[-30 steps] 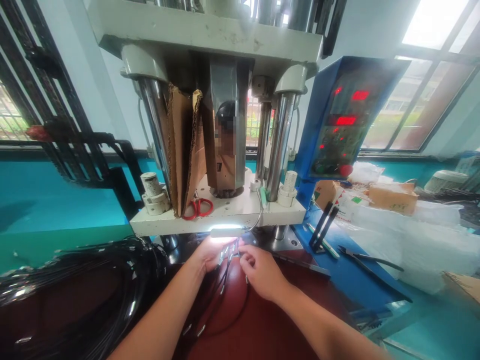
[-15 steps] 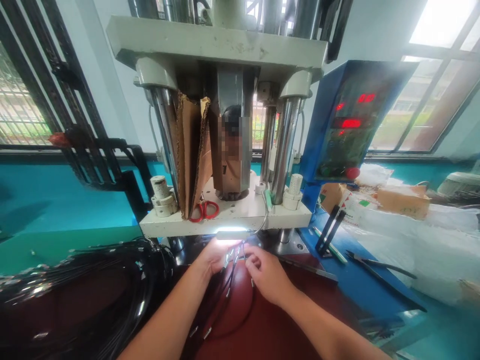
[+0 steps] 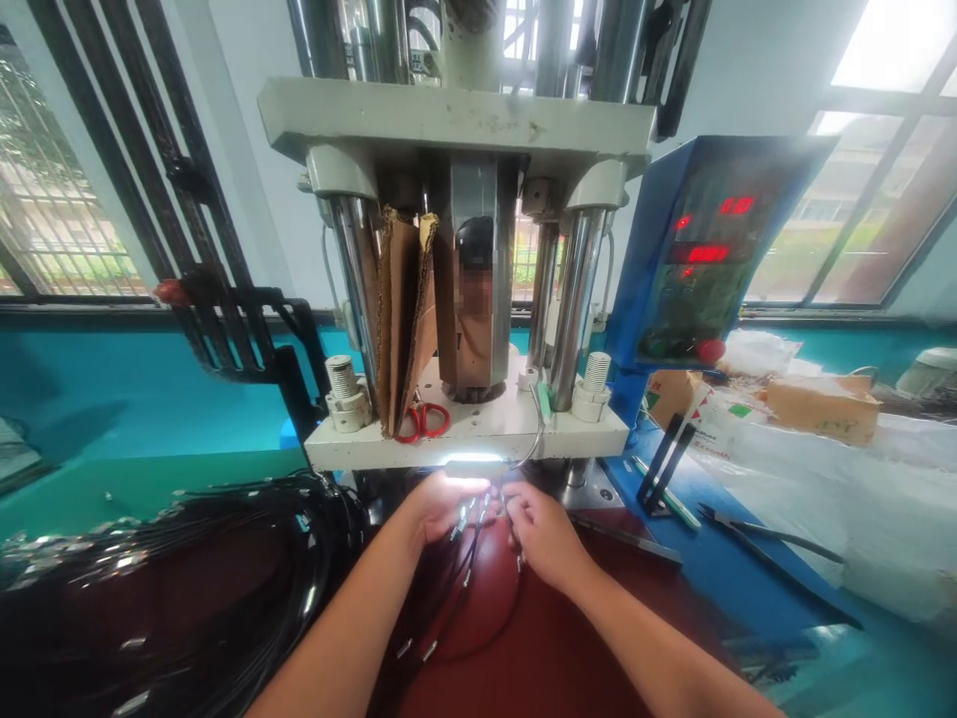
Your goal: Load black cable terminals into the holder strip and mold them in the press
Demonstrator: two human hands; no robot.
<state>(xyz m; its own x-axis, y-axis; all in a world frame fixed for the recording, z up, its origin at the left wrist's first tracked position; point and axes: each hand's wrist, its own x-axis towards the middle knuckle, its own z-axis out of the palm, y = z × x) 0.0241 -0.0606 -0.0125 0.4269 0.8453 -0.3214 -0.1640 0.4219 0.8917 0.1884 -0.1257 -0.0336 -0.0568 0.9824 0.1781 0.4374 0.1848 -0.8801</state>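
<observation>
Several thin black cables (image 3: 473, 558) with small metal ends hang down from between my hands over a dark red tabletop (image 3: 538, 648). My left hand (image 3: 447, 507), just under a bright lamp (image 3: 475, 467), is closed around some of these cables. To its right, my right hand (image 3: 534, 529) has its fingers curled in on one cable whose metal end hangs below the fingers. The fingertips of both hands are close together. Glare from the lamp hides part of the left fingers. Behind my hands stands the base of a press (image 3: 464, 444).
A large coil of black cables (image 3: 299, 598) lies at the left. Red-handled scissors (image 3: 424, 422) and folded cardboard (image 3: 404, 319) rest on the press plate. Pliers (image 3: 770, 534) lie on a blue surface (image 3: 718, 578) at the right, under a control box (image 3: 710, 249) with red digits.
The view has shifted, so the press appears a little further right and lower. My right hand's fingers have spread slightly away from the left hand along a cable.
</observation>
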